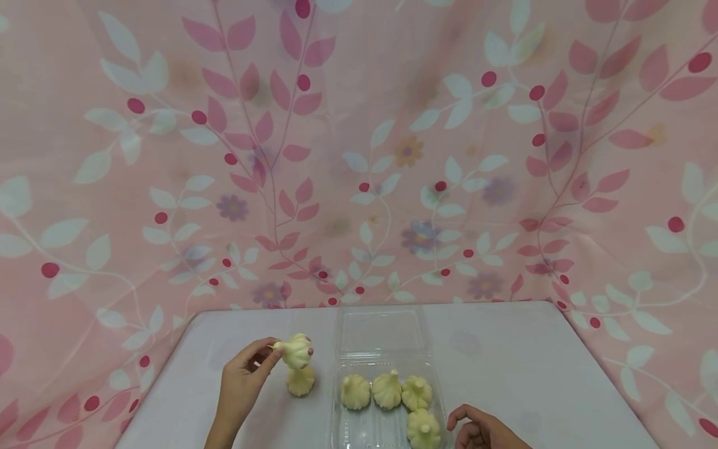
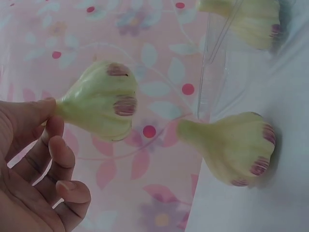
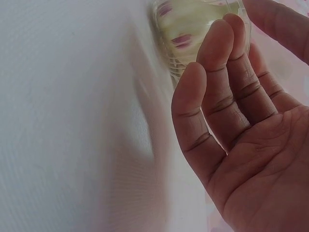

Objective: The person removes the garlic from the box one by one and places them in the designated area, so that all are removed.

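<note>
My left hand (image 1: 245, 378) pinches a pale garlic bulb (image 1: 297, 350) by its stem between thumb and forefinger. In the left wrist view that bulb (image 2: 104, 101) hangs sideways, purple patches at its root end. A second garlic bulb (image 1: 300, 381) stands on the table just below it, stem up. Several more garlic bulbs (image 1: 387, 390) sit in a clear plastic container (image 1: 359, 431), three along its back and one at the right front. My right hand (image 1: 487, 430) rests beside the container's right side, fingers loosely curled, holding nothing; in the right wrist view its palm (image 3: 270, 169) faces the camera.
The container's clear lid (image 1: 382, 333) lies folded back behind it on the white table (image 1: 505, 355). A pink cloth (image 1: 348, 206) with leaves and flowers hangs behind the table and along both sides.
</note>
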`<action>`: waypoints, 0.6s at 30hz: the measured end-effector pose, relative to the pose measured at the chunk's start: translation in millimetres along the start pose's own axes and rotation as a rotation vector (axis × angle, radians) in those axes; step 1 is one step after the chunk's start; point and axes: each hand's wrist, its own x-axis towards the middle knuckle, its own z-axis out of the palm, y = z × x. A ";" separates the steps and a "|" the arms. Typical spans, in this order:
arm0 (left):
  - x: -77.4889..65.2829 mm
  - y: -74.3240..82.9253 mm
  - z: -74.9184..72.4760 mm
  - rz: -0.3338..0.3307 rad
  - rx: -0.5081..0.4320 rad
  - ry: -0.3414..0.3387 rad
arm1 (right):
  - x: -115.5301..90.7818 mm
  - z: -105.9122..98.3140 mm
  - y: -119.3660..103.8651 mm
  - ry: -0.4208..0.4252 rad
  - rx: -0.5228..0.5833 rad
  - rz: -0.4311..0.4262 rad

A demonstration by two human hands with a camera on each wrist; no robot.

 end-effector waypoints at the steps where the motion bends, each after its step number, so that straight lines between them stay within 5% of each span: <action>1: 0.4 -2.2 -0.8 -0.010 0.004 0.009 | -0.1 0.1 -0.1 0.000 0.001 0.001; 8: 2.9 -12.1 -8.1 -0.079 0.017 0.050 | -0.1 0.2 -0.2 0.001 -0.006 -0.002; 18: 1.5 -21.7 -10.8 -0.145 0.160 0.095 | -1.0 0.1 0.4 0.006 -0.005 0.003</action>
